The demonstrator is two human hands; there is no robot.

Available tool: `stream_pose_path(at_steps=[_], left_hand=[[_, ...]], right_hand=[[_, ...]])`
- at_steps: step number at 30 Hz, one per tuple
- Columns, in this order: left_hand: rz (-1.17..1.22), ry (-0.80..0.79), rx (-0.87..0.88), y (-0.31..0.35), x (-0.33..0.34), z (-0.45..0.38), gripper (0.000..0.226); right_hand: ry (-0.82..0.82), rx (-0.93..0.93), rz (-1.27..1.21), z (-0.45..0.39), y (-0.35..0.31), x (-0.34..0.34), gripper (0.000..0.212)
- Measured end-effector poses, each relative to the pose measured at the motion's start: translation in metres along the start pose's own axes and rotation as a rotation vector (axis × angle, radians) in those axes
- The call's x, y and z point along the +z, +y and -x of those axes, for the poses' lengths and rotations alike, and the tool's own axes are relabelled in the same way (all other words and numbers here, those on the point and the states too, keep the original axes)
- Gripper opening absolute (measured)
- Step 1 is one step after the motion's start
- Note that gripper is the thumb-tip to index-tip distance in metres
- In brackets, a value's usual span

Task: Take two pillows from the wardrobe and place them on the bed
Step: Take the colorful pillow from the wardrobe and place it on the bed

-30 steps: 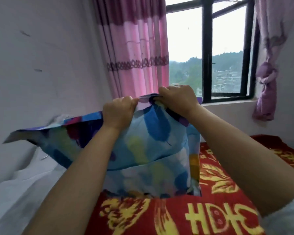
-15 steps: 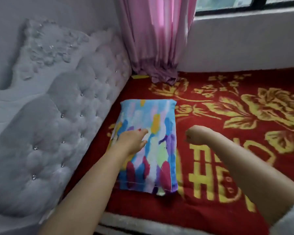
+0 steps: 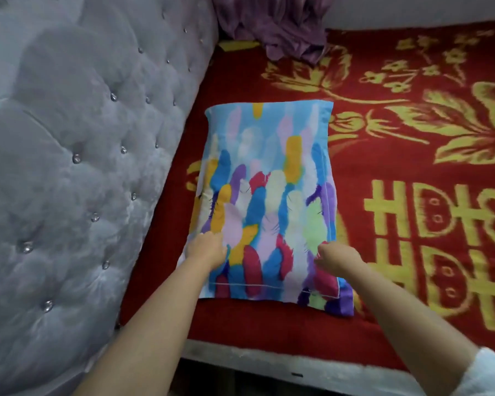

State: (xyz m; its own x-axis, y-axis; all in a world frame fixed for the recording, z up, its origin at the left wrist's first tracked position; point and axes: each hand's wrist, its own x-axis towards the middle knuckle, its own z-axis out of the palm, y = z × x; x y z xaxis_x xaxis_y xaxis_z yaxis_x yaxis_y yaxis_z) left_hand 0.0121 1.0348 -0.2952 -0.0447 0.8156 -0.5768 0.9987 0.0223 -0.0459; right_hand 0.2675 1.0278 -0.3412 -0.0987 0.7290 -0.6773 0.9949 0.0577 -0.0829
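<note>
A pillow (image 3: 269,178) in a light-blue cover with colourful feather shapes lies flat on the bed's red and gold blanket (image 3: 397,172), close to the headboard. My left hand (image 3: 207,248) rests on the pillow's near left part, fingers pressed against the fabric. My right hand (image 3: 336,258) lies on the pillow's near right edge with its fingers curled; whether it pinches the cover is unclear. No second pillow and no wardrobe are in view.
A grey tufted headboard (image 3: 77,167) with crystal buttons runs along the left. The bunched hem of a purple curtain (image 3: 280,27) lies on the far end of the bed. The bed's pale near edge (image 3: 269,364) crosses the bottom.
One second ago both hands held the pillow up in front of the window. It was then laid on the bed, and both hands have now come down onto its near end.
</note>
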Motion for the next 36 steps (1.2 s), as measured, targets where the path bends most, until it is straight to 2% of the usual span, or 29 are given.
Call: stream_pose_path(at_steps=[2,5,9,11,14,16,20,23,26,31,36], left_hand=[[0.093,-0.025,-0.050,-0.028,0.019,-0.049,0.038],[0.279,0.019,-0.156,-0.038,0.030,-0.072,0.050],[0.563,-0.058,-0.368,-0.060,0.083,-0.139,0.093],[0.629,-0.098,-0.436,-0.059,0.111,-0.156,0.108],[0.700,0.116,-0.456,-0.052,0.137,-0.164,0.108],[0.736,0.228,-0.446,-0.049,0.143,-0.170,0.100],[0.755,0.397,-0.371,-0.045,0.132,-0.171,0.066],[0.733,0.475,-0.302,-0.043,0.104,-0.162,0.047],[0.708,0.592,-0.262,-0.052,0.060,-0.149,0.037],[0.757,0.794,-0.166,-0.069,-0.033,-0.140,0.032],[0.779,1.037,-0.073,-0.075,-0.133,-0.153,0.031]], right_hand=[[0.030,0.106,-0.074,-0.044,-0.029,0.012,0.034],[0.198,0.264,-0.231,-0.058,-0.036,0.019,0.039],[0.221,0.532,-0.527,-0.121,-0.046,0.044,0.092],[0.300,0.677,-0.618,-0.146,-0.050,0.057,0.102],[0.544,0.767,-0.615,-0.167,-0.057,0.070,0.092],[0.620,0.747,-0.593,-0.176,-0.056,0.076,0.077],[0.623,0.613,-0.556,-0.173,-0.044,0.065,0.039],[0.673,0.527,-0.579,-0.156,-0.043,0.037,0.025],[0.828,0.472,-0.678,-0.133,-0.055,-0.006,0.027],[1.054,0.376,-0.840,-0.106,-0.064,-0.097,0.057],[1.243,0.228,-0.972,-0.103,-0.075,-0.193,0.059]])
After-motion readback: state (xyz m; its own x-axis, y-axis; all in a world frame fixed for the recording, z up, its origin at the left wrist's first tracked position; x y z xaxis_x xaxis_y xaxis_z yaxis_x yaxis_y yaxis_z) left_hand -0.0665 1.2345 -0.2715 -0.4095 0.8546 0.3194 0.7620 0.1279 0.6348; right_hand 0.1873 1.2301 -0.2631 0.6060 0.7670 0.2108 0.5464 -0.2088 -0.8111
